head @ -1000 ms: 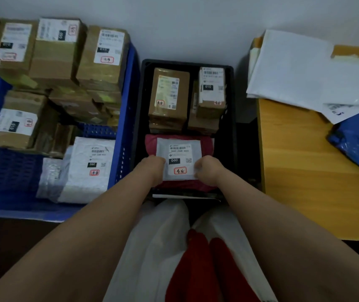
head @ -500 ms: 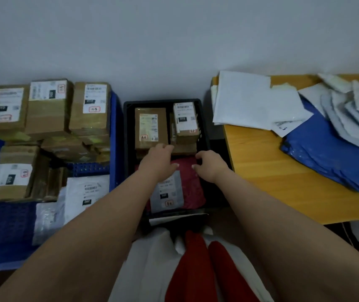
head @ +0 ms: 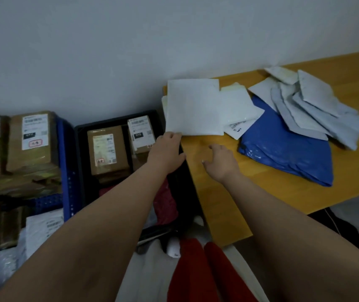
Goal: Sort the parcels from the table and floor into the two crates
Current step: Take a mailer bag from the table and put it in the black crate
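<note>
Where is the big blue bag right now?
The blue bag lies on the wooden table, right of the crates, partly under a fan of grey mailers and just past the right hand.

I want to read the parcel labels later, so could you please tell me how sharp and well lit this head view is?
Head view: dim, bluish light with no glare; label text on the brown boxes in the black crate is smeared and unreadable; the left hand and right hand look soft; wide-angle distortion bends the wooden table edge.
</note>
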A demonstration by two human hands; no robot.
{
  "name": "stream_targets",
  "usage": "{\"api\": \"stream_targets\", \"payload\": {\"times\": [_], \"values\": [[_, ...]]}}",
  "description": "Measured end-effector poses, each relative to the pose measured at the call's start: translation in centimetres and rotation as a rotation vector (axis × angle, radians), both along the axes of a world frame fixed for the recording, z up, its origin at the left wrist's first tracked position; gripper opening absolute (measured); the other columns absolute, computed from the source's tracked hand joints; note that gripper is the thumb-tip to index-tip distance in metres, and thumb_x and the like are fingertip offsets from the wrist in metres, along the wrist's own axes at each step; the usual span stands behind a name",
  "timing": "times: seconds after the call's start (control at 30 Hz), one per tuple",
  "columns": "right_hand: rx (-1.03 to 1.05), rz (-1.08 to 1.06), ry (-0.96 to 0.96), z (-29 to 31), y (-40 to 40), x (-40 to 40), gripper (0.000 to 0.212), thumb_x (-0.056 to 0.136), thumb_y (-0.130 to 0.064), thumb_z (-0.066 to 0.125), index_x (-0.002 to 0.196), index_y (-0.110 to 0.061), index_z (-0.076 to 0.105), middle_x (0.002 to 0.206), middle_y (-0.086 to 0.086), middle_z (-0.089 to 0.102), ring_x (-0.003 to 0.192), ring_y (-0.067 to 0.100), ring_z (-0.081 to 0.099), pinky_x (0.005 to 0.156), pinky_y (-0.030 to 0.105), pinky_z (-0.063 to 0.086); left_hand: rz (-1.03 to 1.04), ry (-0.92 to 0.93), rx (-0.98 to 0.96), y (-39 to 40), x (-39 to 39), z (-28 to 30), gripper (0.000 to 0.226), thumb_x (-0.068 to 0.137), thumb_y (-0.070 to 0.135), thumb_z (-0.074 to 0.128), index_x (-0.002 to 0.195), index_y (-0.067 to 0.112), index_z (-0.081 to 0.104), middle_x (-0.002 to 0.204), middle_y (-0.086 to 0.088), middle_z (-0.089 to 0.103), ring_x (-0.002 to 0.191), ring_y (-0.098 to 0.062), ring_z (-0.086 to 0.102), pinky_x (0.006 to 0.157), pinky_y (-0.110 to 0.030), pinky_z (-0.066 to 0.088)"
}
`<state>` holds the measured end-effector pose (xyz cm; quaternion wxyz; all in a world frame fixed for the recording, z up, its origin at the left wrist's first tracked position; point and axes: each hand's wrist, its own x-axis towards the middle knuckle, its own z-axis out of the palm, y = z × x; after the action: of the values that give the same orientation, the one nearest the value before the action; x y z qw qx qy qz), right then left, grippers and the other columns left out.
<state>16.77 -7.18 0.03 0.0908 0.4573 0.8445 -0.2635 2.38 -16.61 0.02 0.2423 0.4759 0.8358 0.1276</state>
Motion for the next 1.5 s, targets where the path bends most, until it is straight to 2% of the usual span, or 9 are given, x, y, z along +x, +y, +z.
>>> {"api": "stream_targets", "payload": {"times": [0.37,0.5,0.63,0.87,1.1,1.23,1.33,1.43,1.5], "values": [[0.13,0.1,-0.046,-2.5,11.9,0.5,0.073,0.095,-0.033,0.056,0.153,-0.016,0.015,0.162,0.009,0.008,0.149,0.028,0.002,0.117,0.043,0.023,0.069,0.142,-0.203,12.9,0.9,-3.3,0.089,0.089,0.036,0.065,0.154,0.026,0.005,0.161,-0.012,-0.002,0.147,-0.04,-0.003,0.113,-0.06,0.022],[0.088,0.096,-0.031,-3.6,13.5,0.5,0.072,0.097,-0.031,0.053,0.154,-0.015,0.012,0.163,0.008,0.004,0.15,0.026,-0.001,0.117,0.041,0.023,0.091,0.158,-0.264,14.4,1.0,-4.5,0.097,0.086,0.03,0.07,0.153,0.03,-0.001,0.16,-0.011,-0.006,0.146,-0.043,-0.003,0.111,-0.063,0.024],[0.04,0.074,-0.003,-4.1,14.1,0.3,0.07,0.098,-0.027,0.051,0.154,-0.015,0.012,0.163,0.006,0.004,0.15,0.025,0.0,0.117,0.041,0.024,0.125,0.212,-0.247,15.1,1.0,-5.2,0.086,0.088,0.015,0.063,0.151,0.031,0.007,0.158,-0.011,0.003,0.143,-0.044,0.005,0.108,-0.06,0.031],[0.057,0.042,0.022,-3.5,12.6,0.1,0.068,0.098,-0.02,0.05,0.154,-0.015,0.012,0.162,0.007,0.007,0.15,0.024,0.004,0.117,0.038,0.023,0.091,0.169,-0.223,14.2,0.4,-4.2,0.069,0.097,0.016,0.045,0.153,0.027,0.006,0.161,-0.013,0.001,0.144,-0.046,0.001,0.109,-0.064,0.026],[0.075,0.032,0.05,-0.7,7.9,-0.8,0.07,0.095,-0.015,0.049,0.154,-0.012,0.012,0.162,0.009,0.009,0.149,0.026,0.006,0.119,0.039,0.021,0.186,0.1,0.129,9.3,-1.1,0.3,0.063,0.1,0.002,0.034,0.155,0.019,0.01,0.162,-0.012,0.0,0.149,-0.032,-0.003,0.116,-0.057,0.017],[0.058,0.034,0.069,0.9,3.3,-2.8,0.071,0.096,-0.016,0.048,0.155,-0.009,0.007,0.162,0.01,0.006,0.149,0.024,0.005,0.121,0.032,0.011,0.338,-0.007,0.443,3.9,-2.5,3.0,0.051,0.098,0.002,0.038,0.148,0.01,0.032,0.142,-0.021,0.036,0.128,-0.035,0.038,0.103,-0.046,0.039],[0.021,0.026,0.135,1.8,-0.5,-4.7,0.067,0.1,-0.02,0.045,0.154,-0.005,0.007,0.161,0.012,0.009,0.149,0.025,0.007,0.121,0.032,0.008,0.423,-0.052,0.592,-0.4,-4.0,4.7,0.049,0.096,-0.002,0.04,0.143,0.011,0.04,0.126,-0.015,0.05,0.112,-0.025,0.049,0.091,-0.038,0.044],[-0.055,-0.054,0.272,2.5,-4.3,-6.4,0.063,0.101,-0.024,0.045,0.152,-0.003,0.014,0.158,0.013,0.021,0.145,0.028,0.019,0.118,0.036,0.019,0.593,-0.164,0.715,-4.6,-5.3,6.1,0.047,0.098,0.001,0.037,0.144,0.011,0.034,0.121,-0.008,0.056,0.105,-0.019,0.053,0.083,-0.027,0.041],[-0.107,-0.118,0.367,2.9,-6.6,-7.4,0.058,0.101,-0.026,0.047,0.149,-0.001,0.023,0.151,0.016,0.033,0.138,0.029,0.032,0.112,0.036,0.029,0.613,-0.171,0.727,-7.3,-5.9,6.4,0.056,0.1,0.004,0.033,0.152,0.015,0.016,0.131,-0.005,0.049,0.108,-0.016,0.05,0.086,-0.025,0.039]]}}
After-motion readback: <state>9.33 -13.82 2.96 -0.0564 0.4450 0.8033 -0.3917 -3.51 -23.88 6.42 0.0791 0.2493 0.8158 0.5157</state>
